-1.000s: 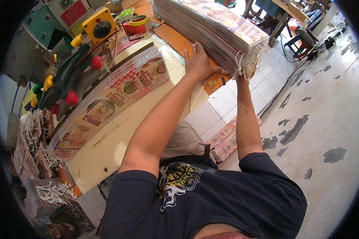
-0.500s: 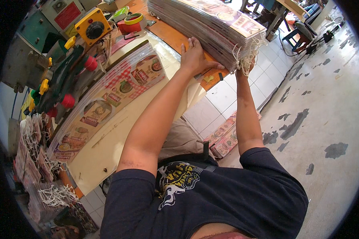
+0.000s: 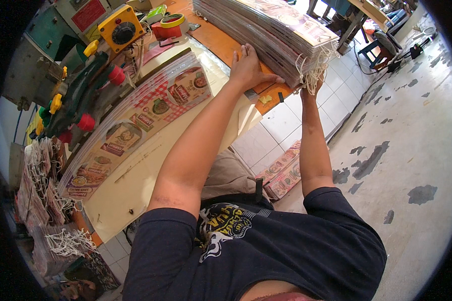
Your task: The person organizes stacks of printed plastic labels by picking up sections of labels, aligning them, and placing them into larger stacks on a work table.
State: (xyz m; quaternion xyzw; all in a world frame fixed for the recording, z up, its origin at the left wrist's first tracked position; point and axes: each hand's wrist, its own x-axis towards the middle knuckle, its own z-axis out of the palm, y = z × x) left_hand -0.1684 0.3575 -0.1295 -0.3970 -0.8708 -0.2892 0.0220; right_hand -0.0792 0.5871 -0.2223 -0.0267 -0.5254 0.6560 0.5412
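Left hand [image 3: 248,70] and right hand [image 3: 319,89] at a thick stack of shiny printed sheets [image 3: 266,42].
Up close, a fanned pile of colourful food-picture sheets [image 3: 145,118] hides part of the flat cream board [image 3: 140,185]. Past it, the left hand's fingers and thumb are spread against the stack's side. Thin white strings [image 3: 314,75] hide most of the right hand, so I cannot tell its grip. The stack lies over the orange tabletop [image 3: 211,35], its far end cut off.

White strings [image 3: 312,77], perhaps partly purplish stack [image 3: 270,37]
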